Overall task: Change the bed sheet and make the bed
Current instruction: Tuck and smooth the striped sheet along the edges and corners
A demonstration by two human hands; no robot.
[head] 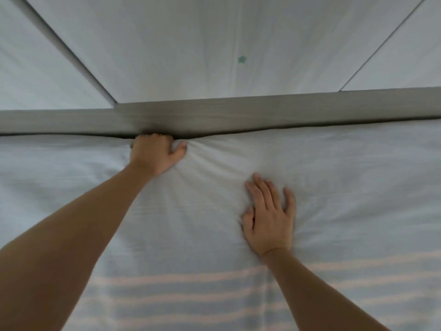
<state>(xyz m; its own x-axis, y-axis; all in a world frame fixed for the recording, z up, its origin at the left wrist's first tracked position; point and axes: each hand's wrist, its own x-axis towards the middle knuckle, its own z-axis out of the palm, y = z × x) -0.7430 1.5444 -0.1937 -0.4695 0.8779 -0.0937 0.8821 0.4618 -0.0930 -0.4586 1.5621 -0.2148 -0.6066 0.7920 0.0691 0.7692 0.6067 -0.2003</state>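
Note:
A white bed sheet covers the mattress and fills the lower half of the view. My left hand is at the sheet's far edge, its fingers curled down into the dark gap between mattress and grey headboard rail; the fingertips are hidden there, and creases fan out from the hand. My right hand lies flat on the sheet with fingers spread, pressing it down to the right of and nearer than the left hand.
Behind the grey rail rises a white wall with a small green star mark. Pale pink stripes cross the sheet near the bottom edge of the view, between my forearms.

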